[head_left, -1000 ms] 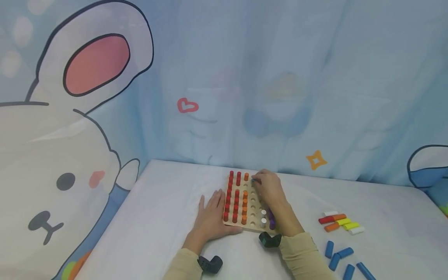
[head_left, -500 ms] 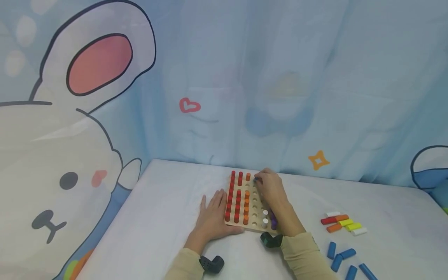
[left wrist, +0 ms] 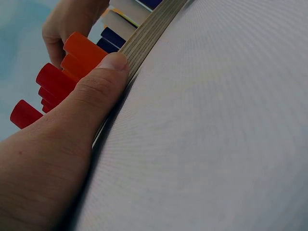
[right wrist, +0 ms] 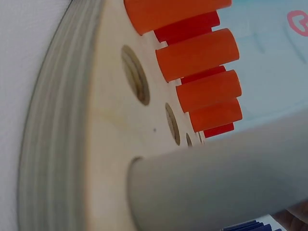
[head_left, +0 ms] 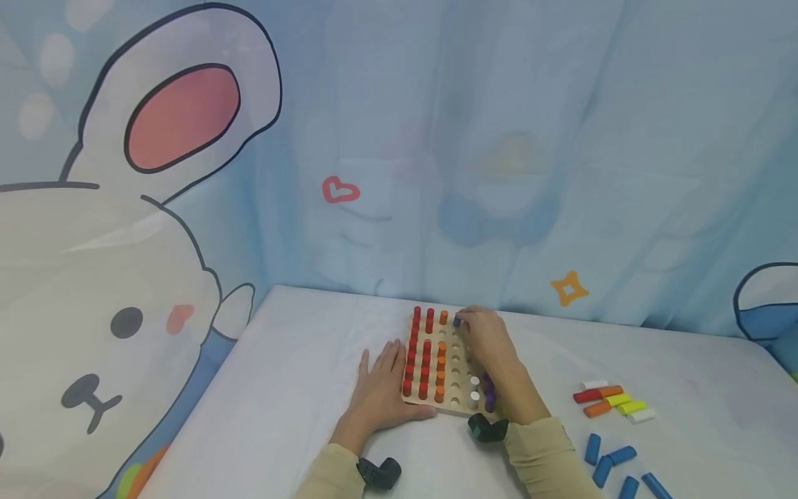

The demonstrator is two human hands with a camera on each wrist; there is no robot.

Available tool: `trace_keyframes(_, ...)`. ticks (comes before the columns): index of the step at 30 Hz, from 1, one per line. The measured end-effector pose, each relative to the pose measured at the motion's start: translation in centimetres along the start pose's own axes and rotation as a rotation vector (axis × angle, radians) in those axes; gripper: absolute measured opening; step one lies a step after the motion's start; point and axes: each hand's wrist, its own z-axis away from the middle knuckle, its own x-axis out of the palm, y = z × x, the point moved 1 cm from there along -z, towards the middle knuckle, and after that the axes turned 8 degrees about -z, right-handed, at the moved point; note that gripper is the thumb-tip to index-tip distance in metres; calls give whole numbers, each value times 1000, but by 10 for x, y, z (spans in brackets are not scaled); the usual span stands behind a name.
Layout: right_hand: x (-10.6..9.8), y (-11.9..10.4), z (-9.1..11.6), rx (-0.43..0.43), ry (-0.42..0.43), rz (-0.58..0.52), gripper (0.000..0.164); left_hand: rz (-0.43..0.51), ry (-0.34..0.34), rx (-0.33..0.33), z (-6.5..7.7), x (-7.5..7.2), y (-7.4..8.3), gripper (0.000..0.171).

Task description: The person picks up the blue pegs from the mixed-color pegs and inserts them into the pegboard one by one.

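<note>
A wooden pegboard (head_left: 451, 409) lies on the table, rows of red pegs (head_left: 424, 393) and orange pegs (head_left: 440, 394) standing at its left. My right hand (head_left: 490, 339) reaches over it and pinches a blue peg (head_left: 458, 321) at the far end of the column beside the orange ones. My left hand (head_left: 377, 389) rests against the board's left side with its fingers straight. Its thumb (left wrist: 96, 86) lies along the near edge in the left wrist view. In the right wrist view, a white peg (right wrist: 216, 178) stands large in front of bare holes.
Purple pegs (head_left: 490, 400) stand at the board's right, partly hidden by my right forearm. Several blue pegs (head_left: 622, 454) lie loose at the front right. Behind them is a group of loose white, red, orange and yellow pegs (head_left: 632, 407). A printed curtain (head_left: 399, 138) hangs behind the table.
The head view has shifted slightly. The blue peg now shows more upright at the far end of its column, still between my right fingertips. My left hand stays against the board.
</note>
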Motion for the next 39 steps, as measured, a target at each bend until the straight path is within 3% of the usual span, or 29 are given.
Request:
trace_keyframes(15, -5, 1, 2, 3, -108, 68, 30, 14, -4, -10, -1, -1, 3, 125)
trace_keyframes(24, -19, -1, 3, -2, -99, 15, 49, 31, -7, -6, 1, -3, 1, 125)
trace_keyframes(31, -42, -12, 19, 10, -36, -81, 30, 39, -12, 5, 7, 3, 1, 127)
trace_keyframes(34, -58, -18, 28, 2, 9, -112, 29, 58, -17, 3, 10, 5, 0, 128)
trace_keyframes(39, -92, -18, 39, 1, 86, -99, 27, 88, 19, 8, 4, 2, 0, 129)
